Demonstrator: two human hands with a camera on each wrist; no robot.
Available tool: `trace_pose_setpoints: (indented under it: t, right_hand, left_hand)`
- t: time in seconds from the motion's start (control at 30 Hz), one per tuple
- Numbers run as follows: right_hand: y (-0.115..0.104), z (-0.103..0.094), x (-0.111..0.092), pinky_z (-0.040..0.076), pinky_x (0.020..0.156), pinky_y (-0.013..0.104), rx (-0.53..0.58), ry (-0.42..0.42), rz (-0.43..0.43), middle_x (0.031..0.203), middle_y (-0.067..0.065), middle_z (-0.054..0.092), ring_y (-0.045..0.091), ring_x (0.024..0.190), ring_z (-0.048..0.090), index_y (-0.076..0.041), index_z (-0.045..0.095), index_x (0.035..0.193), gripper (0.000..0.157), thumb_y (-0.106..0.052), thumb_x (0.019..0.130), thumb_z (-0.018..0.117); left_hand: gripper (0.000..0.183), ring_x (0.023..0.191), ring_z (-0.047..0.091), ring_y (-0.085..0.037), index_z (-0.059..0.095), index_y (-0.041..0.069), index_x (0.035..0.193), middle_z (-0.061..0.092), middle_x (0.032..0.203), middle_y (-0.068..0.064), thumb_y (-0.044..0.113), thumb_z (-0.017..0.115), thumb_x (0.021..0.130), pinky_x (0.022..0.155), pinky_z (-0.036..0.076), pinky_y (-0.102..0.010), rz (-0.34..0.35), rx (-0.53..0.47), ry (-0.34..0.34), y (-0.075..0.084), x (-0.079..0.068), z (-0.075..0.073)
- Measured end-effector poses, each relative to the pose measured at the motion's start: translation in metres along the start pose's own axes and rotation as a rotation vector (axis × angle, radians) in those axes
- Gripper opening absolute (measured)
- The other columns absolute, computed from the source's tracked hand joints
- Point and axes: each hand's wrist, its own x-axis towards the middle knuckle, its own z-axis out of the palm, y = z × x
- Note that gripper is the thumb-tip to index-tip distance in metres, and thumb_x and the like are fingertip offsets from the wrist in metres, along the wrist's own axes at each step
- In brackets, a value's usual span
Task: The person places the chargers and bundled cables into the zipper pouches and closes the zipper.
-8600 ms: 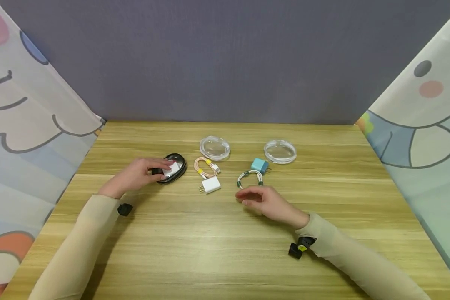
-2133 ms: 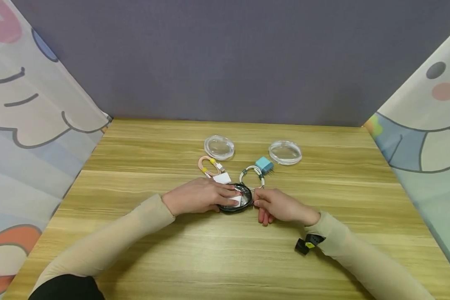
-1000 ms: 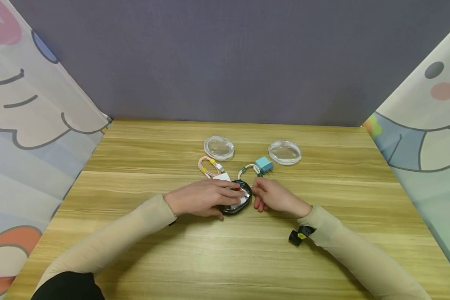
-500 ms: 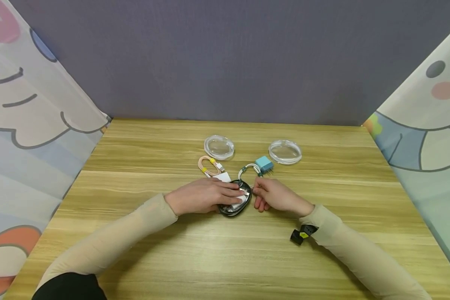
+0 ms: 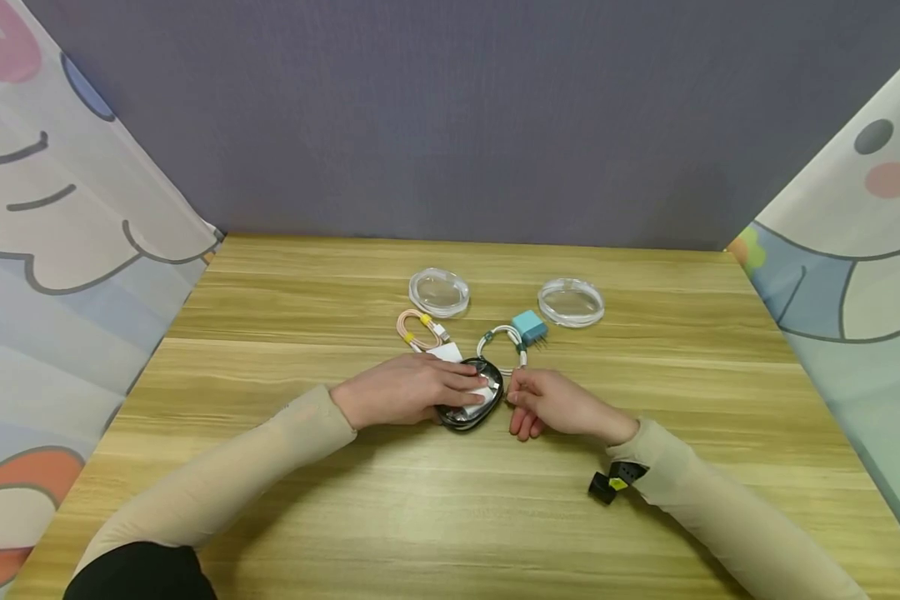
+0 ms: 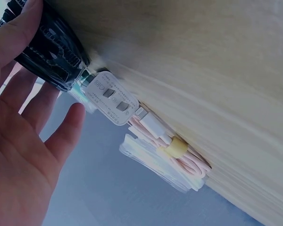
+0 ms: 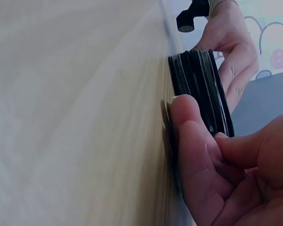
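Note:
A coiled black cable (image 5: 492,372) in clear wrap with a white label lies mid-table. My left hand (image 5: 401,389) grips it from the left, fingers over the top; in the left wrist view the thumb and fingers stand on opposite sides of the coil (image 6: 52,49). At its right edge my right hand (image 5: 555,404) has thumb and forefinger together, and the right wrist view shows them pinching the near edge of the bundle (image 7: 203,84). Just behind the coil are a white charger plug (image 5: 446,352) and a white cable loop (image 5: 501,330) with green ties.
Behind these lie a pink cable (image 5: 411,317) with yellow ties and a blue charger plug (image 5: 528,325). Two clear-wrapped white cable coils (image 5: 418,304) sit farther back on the wooden table (image 5: 420,517). A grey panel (image 5: 450,125) stands along the back edge.
Over the longer span, my left hand brought the black coil from the left to mid-table, and my right hand came to its edge. In the last half second, my right hand shifted slightly nearer.

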Motion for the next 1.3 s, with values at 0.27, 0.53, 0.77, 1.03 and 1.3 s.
trace_pose_setpoints:
  t: [0.27,0.53,0.77,1.03,1.3]
  right_hand:
    - [-0.001,0.011,-0.005,0.057,0.057,0.033,-0.002,-0.081,-0.017,0.077,0.008,0.072,0.022,0.065,0.07,0.002,0.054,0.095,0.018,-0.008,0.106,0.044]
    - [0.0,0.012,-0.003,0.057,0.057,0.032,-0.012,-0.043,-0.034,0.078,0.007,0.072,0.022,0.066,0.07,0.001,0.055,0.095,0.019,-0.008,0.107,0.043]
    - [0.0,0.006,0.001,0.057,0.053,0.034,-0.061,0.04,-0.073,0.075,0.006,0.071,0.021,0.062,0.069,0.001,0.055,0.094,0.018,-0.008,0.106,0.045]
    - [0.0,0.001,0.011,0.056,0.053,0.033,-0.108,0.103,-0.086,0.074,0.006,0.069,0.02,0.061,0.066,-0.003,0.057,0.093,0.017,-0.008,0.105,0.047]
    - [-0.002,-0.001,0.018,0.054,0.052,0.03,-0.241,0.186,-0.123,0.07,0.0,0.065,0.014,0.059,0.062,-0.01,0.061,0.089,0.016,-0.008,0.103,0.053]
  left_hand:
    - [0.064,0.141,0.039,-0.017,0.057,0.026,0.143,0.044,0.153,0.007,0.019,0.082,0.084,0.105,0.044,-0.038,-0.019,-0.006,0.001,0.002,0.0,0.0]
    - [0.061,0.139,0.043,-0.019,0.06,0.023,0.14,0.045,0.152,0.003,0.025,0.083,0.083,0.107,0.041,-0.038,-0.007,0.051,0.021,0.006,-0.002,0.001]
    - [0.052,0.126,0.053,-0.019,0.065,0.023,0.133,0.051,0.148,0.002,0.025,0.081,0.084,0.101,0.046,-0.035,-0.013,0.102,0.055,0.008,-0.004,0.0]
    - [0.036,0.117,0.055,-0.017,0.069,0.025,0.127,0.057,0.14,0.002,0.012,0.069,0.093,0.099,0.046,-0.033,0.041,0.126,0.103,0.007,-0.003,-0.001]
    - [0.041,0.134,0.047,-0.014,0.062,0.024,0.138,0.051,0.147,0.006,0.012,0.063,0.098,0.109,0.039,-0.033,0.065,0.135,0.08,0.008,0.002,0.0]
